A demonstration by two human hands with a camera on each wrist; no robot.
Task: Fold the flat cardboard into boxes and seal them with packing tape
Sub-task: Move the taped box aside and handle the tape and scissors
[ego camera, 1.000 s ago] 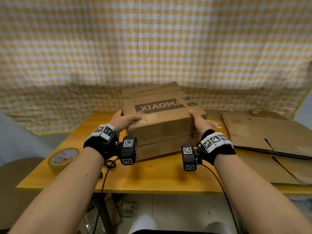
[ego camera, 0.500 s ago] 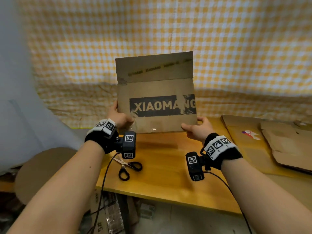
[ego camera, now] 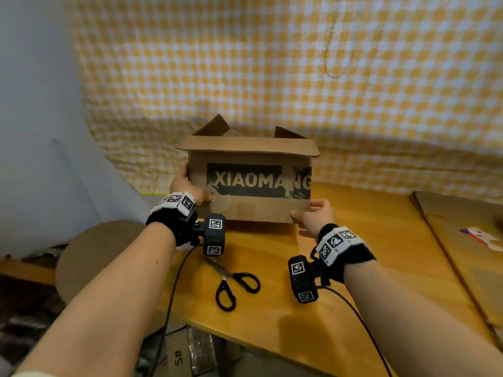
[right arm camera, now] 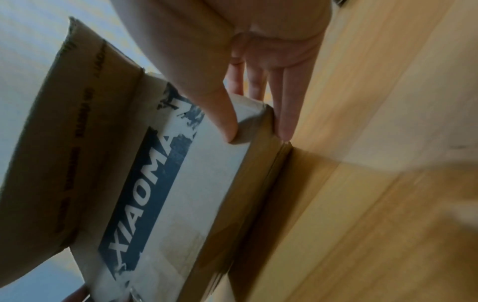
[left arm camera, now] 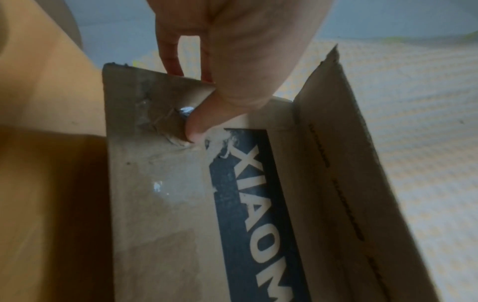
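Left hand (ego camera: 187, 186) is gripping the left edge of the cardboard box (ego camera: 253, 208), thumb pressed on the printed front face and fingers curled round the side, as the left wrist view is showing. Right hand (ego camera: 313, 216) is pinching the box's lower right corner, thumb on the front and straight fingers lying along the side panel. Printed XIAOMANG, the box is standing upright on the wooden bench (ego camera: 367, 268) near its far left end, top flaps (ego camera: 247, 145) hanging open. Black-handled scissors (ego camera: 231, 284) are lying on the bench just in front of the box, between the two forearms. Flattened cardboard sheets (ego camera: 462, 240) are lying at the right end of the bench, well apart from the box.
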